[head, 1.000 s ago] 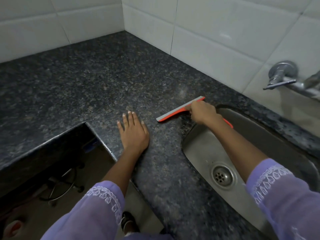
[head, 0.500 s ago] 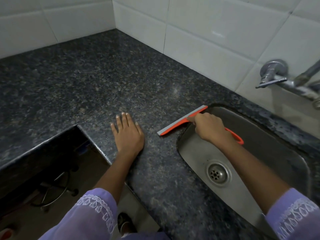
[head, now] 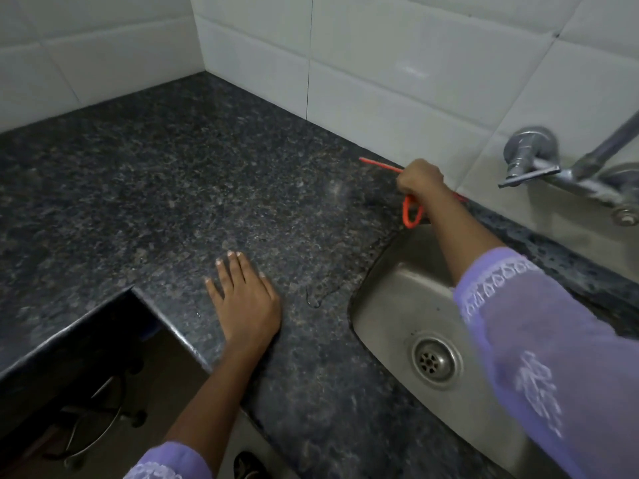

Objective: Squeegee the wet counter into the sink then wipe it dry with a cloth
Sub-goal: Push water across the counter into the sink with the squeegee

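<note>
My right hand (head: 420, 181) grips the orange squeegee (head: 411, 210) by its handle, at the back of the dark speckled counter (head: 207, 188) close to the tiled wall. The blade runs left and right of my fist, seen edge-on as a thin orange line. The handle's loop hangs below my fist, above the far corner of the steel sink (head: 390, 305). My left hand (head: 245, 299) lies flat on the counter near its front edge, fingers straight. A thin puddle (head: 321, 292) of water sits beside the sink's left rim. No cloth is in view.
A chrome wall tap (head: 532, 160) juts out above the sink at the right. White tiles (head: 380, 63) line both walls behind the counter. The counter has an inner corner at the left front, with the floor and a wire stand (head: 96, 430) below.
My right hand has carried the squeegee from the sink's left rim back to the wall, blade now turned edge-on. My left hand has stayed flat on the counter.
</note>
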